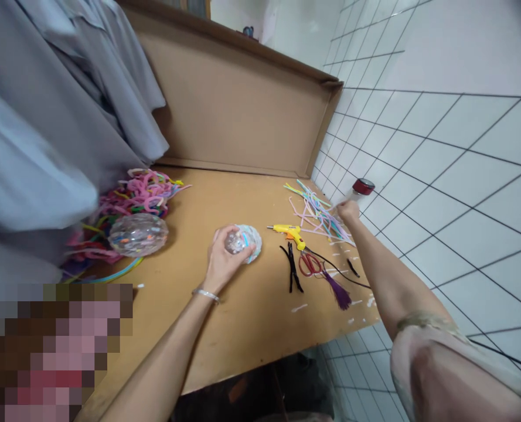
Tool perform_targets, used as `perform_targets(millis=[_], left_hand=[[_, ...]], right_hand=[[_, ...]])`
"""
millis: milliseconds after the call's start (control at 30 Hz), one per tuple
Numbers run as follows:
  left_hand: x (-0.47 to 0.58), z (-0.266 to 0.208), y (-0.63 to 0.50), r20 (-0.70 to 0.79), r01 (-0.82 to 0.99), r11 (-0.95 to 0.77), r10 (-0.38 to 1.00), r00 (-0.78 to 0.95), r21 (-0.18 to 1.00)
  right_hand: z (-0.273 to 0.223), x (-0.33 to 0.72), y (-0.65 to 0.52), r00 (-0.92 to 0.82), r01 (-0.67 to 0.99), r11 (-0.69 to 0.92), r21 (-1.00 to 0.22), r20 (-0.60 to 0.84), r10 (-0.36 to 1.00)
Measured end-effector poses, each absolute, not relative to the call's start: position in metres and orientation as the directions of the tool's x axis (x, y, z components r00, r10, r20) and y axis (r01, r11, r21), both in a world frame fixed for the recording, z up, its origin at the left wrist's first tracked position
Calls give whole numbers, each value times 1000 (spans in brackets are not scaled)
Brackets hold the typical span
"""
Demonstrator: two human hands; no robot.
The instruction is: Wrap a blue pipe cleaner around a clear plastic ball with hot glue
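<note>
My left hand (225, 257) curves around a small clear round bowl-like piece (250, 239) with a pale fluffy rim, resting on the table. My right hand (348, 212) is closed at the table's far right, around the lower part of a clear container with a red lid (364, 186). Beside that hand lie several pastel pipe cleaners (315, 211). Between my hands are a yellow hot glue gun (290, 232), black pipe cleaners (292, 268), red-handled scissors (309, 265) and a purple tassel (338, 292).
On the left, a larger clear faceted bowl-like piece (139, 235) sits by a heap of colourful pipe cleaners (139, 193). Grey-blue cloth (62, 111) hangs over that side. A brown upright panel (238, 99) backs the table; white tiled wall (422, 152) borders the right. A person is partly visible, pixelated, lower left.
</note>
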State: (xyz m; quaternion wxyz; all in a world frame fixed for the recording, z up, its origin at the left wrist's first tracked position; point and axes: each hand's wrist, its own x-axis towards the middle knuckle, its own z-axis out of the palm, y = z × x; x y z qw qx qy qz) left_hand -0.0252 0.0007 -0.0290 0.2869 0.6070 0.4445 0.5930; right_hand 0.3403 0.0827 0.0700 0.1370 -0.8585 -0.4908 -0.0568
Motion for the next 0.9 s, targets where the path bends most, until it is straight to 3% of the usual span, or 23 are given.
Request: perform_targets(millis=[367, 567, 900], left_hand=[[-23, -28, -8, 579, 366, -548, 815, 27, 753], [-24, -24, -11, 608, 405, -574, 792, 56, 711], [-24, -21, -12, 584, 390, -549, 811, 34, 739]], right_hand=[[27, 373, 165, 426, 904, -423, -60, 45, 904], [14, 371, 178, 377, 926, -376, -40, 54, 925], [6, 367, 164, 519, 854, -520, -28, -13, 854]])
